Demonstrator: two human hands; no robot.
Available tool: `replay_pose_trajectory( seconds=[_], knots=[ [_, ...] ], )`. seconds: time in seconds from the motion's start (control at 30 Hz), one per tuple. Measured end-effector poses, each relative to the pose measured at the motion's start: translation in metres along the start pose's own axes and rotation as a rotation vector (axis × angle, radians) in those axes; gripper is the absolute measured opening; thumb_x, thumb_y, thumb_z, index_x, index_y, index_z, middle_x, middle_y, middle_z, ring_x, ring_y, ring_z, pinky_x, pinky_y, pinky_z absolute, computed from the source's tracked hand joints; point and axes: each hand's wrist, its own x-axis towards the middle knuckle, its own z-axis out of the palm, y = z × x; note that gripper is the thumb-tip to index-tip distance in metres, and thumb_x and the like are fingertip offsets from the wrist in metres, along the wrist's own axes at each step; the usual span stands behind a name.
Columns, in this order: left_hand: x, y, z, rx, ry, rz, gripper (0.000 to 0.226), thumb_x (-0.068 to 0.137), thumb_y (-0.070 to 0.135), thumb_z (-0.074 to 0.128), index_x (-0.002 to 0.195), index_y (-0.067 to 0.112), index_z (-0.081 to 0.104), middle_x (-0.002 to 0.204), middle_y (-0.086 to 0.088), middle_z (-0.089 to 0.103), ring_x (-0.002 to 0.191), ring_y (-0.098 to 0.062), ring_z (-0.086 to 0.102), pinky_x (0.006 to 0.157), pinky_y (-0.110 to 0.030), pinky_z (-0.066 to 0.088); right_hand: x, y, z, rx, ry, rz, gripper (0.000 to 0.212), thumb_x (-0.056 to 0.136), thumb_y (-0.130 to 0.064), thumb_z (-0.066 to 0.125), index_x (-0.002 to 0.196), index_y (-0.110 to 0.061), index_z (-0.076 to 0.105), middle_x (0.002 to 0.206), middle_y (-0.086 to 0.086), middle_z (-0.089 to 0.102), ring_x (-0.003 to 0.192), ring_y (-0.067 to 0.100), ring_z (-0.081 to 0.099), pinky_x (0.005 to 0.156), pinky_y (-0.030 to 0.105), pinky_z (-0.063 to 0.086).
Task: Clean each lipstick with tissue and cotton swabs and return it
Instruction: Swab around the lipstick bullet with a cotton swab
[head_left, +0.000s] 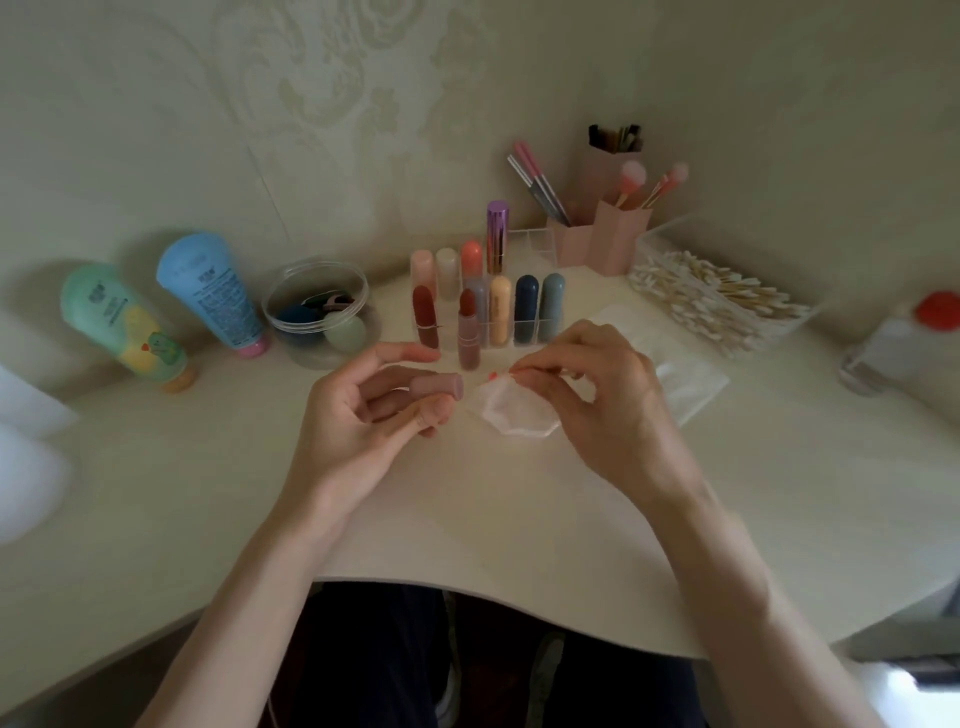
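Over the table (467, 519) — left hand (363, 415) around a mauve cap (437, 387), right hand (587, 395) tight on swab (500, 372) (red-tipped).

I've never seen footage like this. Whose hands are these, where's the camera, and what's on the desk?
No machine here: a person wears a wide-angle camera on the head, looking down at their own hands. The left hand holds a mauve cap, likely off the uncapped lipstick standing on the desk. The right hand pinches a cotton swab with a red-stained tip above a crumpled tissue. Behind are a clear organizer of lipsticks, a box of cotton swabs at right, a green tube and a blue tube at left.
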Motion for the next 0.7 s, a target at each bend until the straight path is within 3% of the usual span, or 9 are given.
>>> replay_pose_trajectory(
  seconds=[0.17,0.33,0.53,0.7],
  knots=[
    [0.004,-0.002,0.018,0.056,-0.086,0.004,0.032,0.077,0.012,0.080,0.108,0.006,0.076,0.094,-0.008,0.080,0.079,-0.018,0.073,0.070,-0.025,0.060,0.007,0.018,-0.024,-0.188,0.151,0.166,0.010,0.092,-0.024,0.079,0.102,-0.025,0.083,0.091,-0.009,0.069,0.087,0.014,0.058,0.075,0.030,0.042],
    [0.012,-0.005,0.037,0.091,-0.156,0.005,0.031,0.076,0.016,0.081,0.106,0.009,0.077,0.096,-0.005,0.080,0.083,-0.020,0.074,0.071,-0.027,0.060,0.005,0.028,-0.027,-0.334,0.243,0.397,0.009,0.096,-0.027,0.074,0.100,-0.023,0.080,0.099,0.000,0.075,0.098,0.027,0.064,0.085,0.039,0.049],
    [0.015,-0.009,0.047,0.102,-0.131,0.017,0.029,0.079,0.015,0.079,0.106,0.005,0.077,0.094,-0.007,0.080,0.075,-0.014,0.071,0.064,-0.021,0.056,0.001,0.032,-0.024,-0.457,0.258,0.398,0.014,0.096,-0.027,0.072,0.106,-0.020,0.080,0.105,0.005,0.074,0.107,0.032,0.058,0.090,0.041,0.045],
    [0.009,-0.013,0.034,0.118,-0.115,0.027,0.024,0.082,0.021,0.079,0.104,0.011,0.077,0.091,-0.008,0.078,0.073,-0.019,0.070,0.064,-0.020,0.051,0.002,0.023,-0.019,-0.339,0.309,0.287,0.011,0.096,-0.020,0.070,0.103,-0.019,0.079,0.095,0.002,0.071,0.095,0.026,0.060,0.082,0.036,0.045]
  ],
)
